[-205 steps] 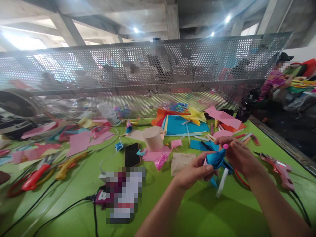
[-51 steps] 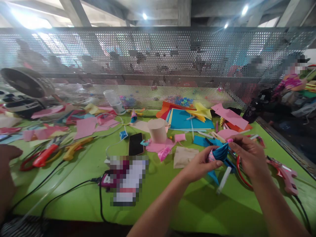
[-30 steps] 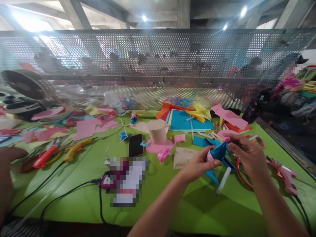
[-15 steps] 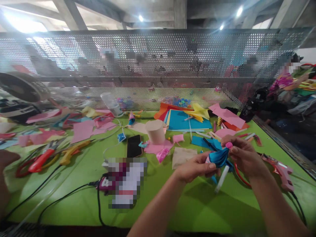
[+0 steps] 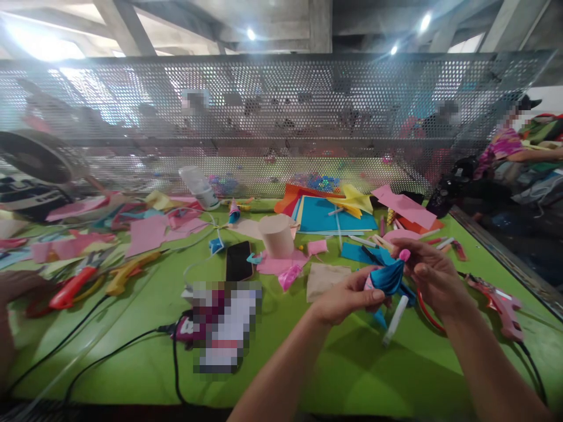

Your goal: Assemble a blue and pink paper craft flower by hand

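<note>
Both hands hold a small blue paper craft piece (image 5: 387, 278) with a pink bead at its tip, a little above the green table (image 5: 352, 375). My left hand (image 5: 347, 296) pinches its lower left side. My right hand (image 5: 433, 278) grips the top by the bead. A white stick (image 5: 394, 320) lies on the table just below the piece. A red hoop (image 5: 424, 310) sits under my right hand.
A pink glue gun (image 5: 499, 302) lies right of my hands. A beige paper cylinder (image 5: 275, 235), a black phone (image 5: 238, 261), coloured paper sheets (image 5: 334, 214) and red scissors (image 5: 73, 287) lie farther off. A perforated metal screen (image 5: 281, 123) closes the back. Another person's hand (image 5: 20, 287) rests at far left.
My hands have kept turning and pinching the blue piece in nearly the same spot. The other person's hand at the left has shifted slightly. The view has drifted a little.
</note>
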